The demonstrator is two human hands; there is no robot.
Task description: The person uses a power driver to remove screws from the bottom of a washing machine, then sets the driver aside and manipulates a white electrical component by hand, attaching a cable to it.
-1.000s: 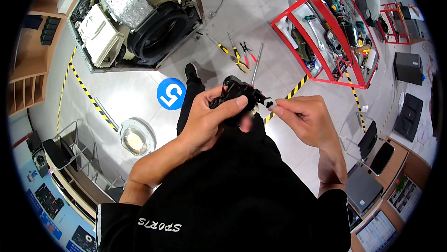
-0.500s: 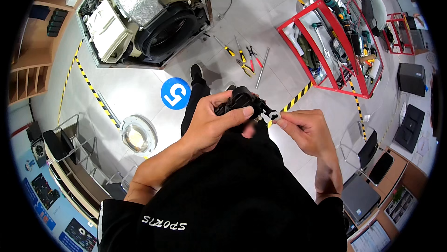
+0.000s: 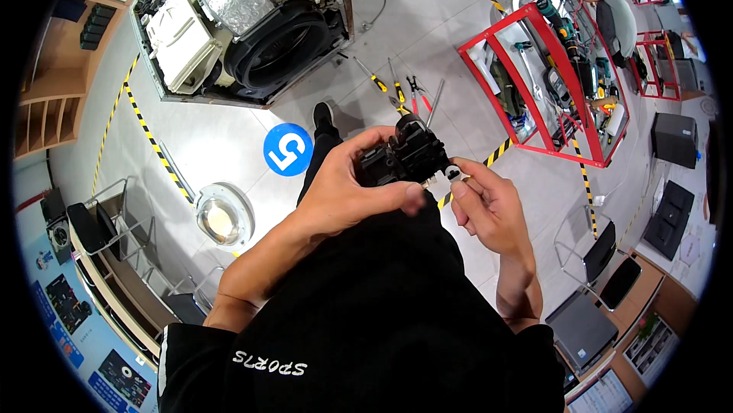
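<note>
At the centre of the frame, a black moulded part (image 3: 408, 152) is held up in front of the person's dark clothing, between the two hands; its left end is partly hidden, but the body that shows runs roughly crosswise, from the left palm toward the right fingertips, with a small white end piece (image 3: 453, 172) at its right. The left hand (image 3: 343, 191) is the nearer to the bulk, wrapped round its left side, the fingers behind and above, the thumb stretched along the lower edge. The right hand (image 3: 492, 214) meets only the right end: thumb and forefinger are drawn close together on the white piece, the other fingers curled in. Beyond, just above centre, two screwdrivers (image 3: 374, 81), red-handled pliers (image 3: 420, 98) and a metal rod (image 3: 436, 104) lie on the floor, a yellow-handled tool (image 3: 402, 109) partly covered by the part. A blue floor disc (image 3: 289, 150) sits left of centre, an opened machine (image 3: 229, 1) fills the upper left, and a red-framed tool cart (image 3: 571, 88) stands at the upper right.
</note>
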